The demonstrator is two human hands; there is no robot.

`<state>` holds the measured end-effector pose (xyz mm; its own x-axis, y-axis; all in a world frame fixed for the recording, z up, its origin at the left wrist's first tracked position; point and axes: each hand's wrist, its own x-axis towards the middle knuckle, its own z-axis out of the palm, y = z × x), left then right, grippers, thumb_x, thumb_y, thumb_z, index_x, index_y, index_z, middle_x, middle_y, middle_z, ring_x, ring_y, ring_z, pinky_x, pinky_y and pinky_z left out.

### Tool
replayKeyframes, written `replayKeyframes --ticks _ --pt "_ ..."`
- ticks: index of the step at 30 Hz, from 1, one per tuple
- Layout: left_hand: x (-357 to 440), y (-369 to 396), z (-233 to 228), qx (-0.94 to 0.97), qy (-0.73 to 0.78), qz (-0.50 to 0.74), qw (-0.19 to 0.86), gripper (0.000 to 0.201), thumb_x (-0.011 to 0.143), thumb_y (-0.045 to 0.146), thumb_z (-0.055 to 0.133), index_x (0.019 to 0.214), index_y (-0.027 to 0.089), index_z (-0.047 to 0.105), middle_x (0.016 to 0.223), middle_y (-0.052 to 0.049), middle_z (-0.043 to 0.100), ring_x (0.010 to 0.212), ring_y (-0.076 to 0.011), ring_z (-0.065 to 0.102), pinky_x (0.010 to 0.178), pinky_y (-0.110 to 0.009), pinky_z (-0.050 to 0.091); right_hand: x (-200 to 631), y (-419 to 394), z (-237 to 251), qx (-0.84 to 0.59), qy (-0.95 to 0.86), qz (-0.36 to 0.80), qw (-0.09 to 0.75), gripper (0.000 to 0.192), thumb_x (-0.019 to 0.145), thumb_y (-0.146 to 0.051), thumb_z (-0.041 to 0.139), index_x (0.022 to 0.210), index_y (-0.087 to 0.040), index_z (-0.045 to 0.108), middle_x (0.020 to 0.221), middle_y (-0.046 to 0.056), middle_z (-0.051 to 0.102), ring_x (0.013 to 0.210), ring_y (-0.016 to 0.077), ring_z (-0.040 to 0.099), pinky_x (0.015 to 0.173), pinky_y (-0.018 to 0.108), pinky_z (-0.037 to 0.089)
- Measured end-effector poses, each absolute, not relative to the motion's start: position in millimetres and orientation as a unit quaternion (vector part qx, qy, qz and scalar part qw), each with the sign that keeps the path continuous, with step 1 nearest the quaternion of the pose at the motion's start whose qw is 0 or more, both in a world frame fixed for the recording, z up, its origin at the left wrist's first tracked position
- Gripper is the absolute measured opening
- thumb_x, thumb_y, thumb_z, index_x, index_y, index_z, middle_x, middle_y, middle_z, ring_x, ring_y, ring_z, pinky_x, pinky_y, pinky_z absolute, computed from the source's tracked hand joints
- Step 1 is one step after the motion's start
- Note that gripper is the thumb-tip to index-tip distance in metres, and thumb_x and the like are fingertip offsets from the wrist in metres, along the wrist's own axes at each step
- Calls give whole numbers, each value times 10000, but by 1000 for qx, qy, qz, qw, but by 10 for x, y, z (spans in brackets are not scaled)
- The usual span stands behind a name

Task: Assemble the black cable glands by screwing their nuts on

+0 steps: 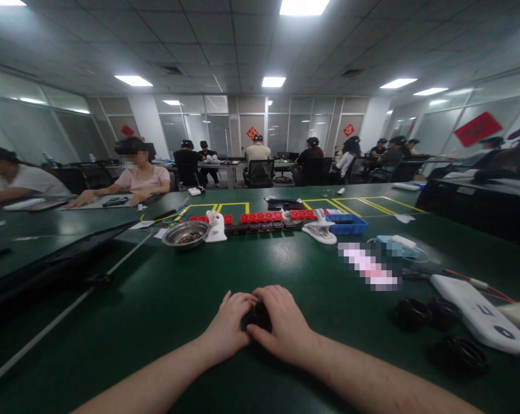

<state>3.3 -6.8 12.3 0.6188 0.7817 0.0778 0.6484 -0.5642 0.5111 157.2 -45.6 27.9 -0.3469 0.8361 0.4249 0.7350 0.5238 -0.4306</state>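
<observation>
Both my hands are together over the green table (165, 328), low in the middle of the view. Between them is a small dark object (260, 317), mostly hidden, so its kind is unclear. The curled fingers of my left hand (231, 322) close on it from the left. My right hand (283, 325) wraps over it from the right, thumb at the near side and fingers across the far side. Several black ring-shaped parts (462, 355) lie on the table to the right of my hands.
Ahead stand a metal bowl (171, 237) of small parts, a row of red and black blocks (264, 217), white clamp-like pieces (322, 230) and a blue tray (350, 225). A white power strip (479, 313) lies right. A long black panel (61, 264) lies left. People sit beyond.
</observation>
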Motion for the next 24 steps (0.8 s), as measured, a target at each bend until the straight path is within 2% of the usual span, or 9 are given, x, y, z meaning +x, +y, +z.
replayKeyframes --ticks 3,6,9,14,19,24 --pt "38 -73 123 871 412 150 222 407 604 205 543 1009 231 530 1099 -45 523 1089 -227 415 1012 -492 105 1571 -454 261 -484 -817 85 302 289 661 -182 527 943 -178 462 916 52 514 839 195 444 785 358 346" --pt "43 -74 115 871 415 152 217 422 597 188 533 1016 235 527 1095 -45 526 1084 -229 422 1010 -491 111 1571 -465 259 -456 -829 90 312 344 631 -127 498 968 -172 450 937 50 512 870 189 439 819 345 336" --pt "44 -73 116 871 415 152 214 418 581 154 520 990 237 538 1105 -40 525 1090 -233 420 1011 -495 109 1573 -467 262 -460 -824 89 319 390 631 -167 532 1009 -166 436 985 64 501 906 204 427 842 362 324" --pt "42 -71 124 873 412 148 216 401 605 214 548 1005 244 535 1101 -40 528 1080 -237 427 1005 -504 119 1571 -454 256 -490 -813 92 301 296 673 -174 519 962 -169 457 934 60 522 851 195 444 800 362 345" --pt "33 -59 100 873 412 152 213 409 593 176 531 998 237 536 1101 -41 525 1087 -228 420 1015 -491 101 1571 -462 260 -462 -826 88 311 382 644 -159 534 1014 -171 435 974 53 513 902 191 436 849 352 321" --pt "36 -86 144 872 411 150 220 405 618 247 560 1022 245 531 1109 -39 522 1093 -237 417 1011 -499 113 1583 -459 248 -490 -809 83 313 303 669 -191 546 957 -179 454 934 55 520 855 199 448 800 369 347"
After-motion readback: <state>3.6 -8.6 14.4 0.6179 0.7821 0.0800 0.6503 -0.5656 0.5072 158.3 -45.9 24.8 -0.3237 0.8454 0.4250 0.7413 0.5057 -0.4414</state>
